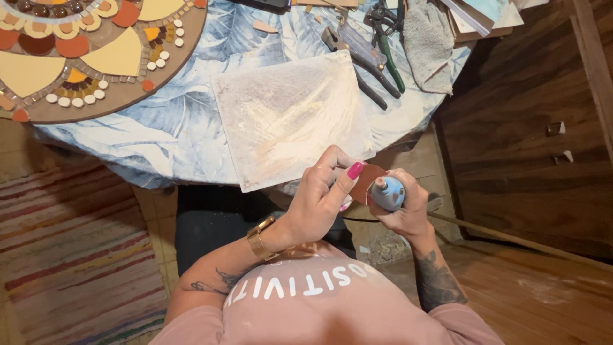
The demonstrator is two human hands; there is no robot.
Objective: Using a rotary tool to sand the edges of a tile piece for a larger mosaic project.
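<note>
As round table [191, 128] fills view, left hand [322, 195] pinches tile piece [366, 181], wooden floor [530, 294]

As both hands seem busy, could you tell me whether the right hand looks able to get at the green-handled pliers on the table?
Probably not as things stand: the right hand grips a blue glue bottle, and the green-handled pliers lie across the table, beyond the whitish tile. The path itself looks free.

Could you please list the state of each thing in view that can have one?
left hand: closed around a brown tile piece, thumb on top.
right hand: gripping a blue bottle, nozzle at the piece.
white tile: flat, dusty, overhanging the table edge.
round mosaic: partly filled.
pliers: lying unused.
grey cloth: crumpled.
</note>
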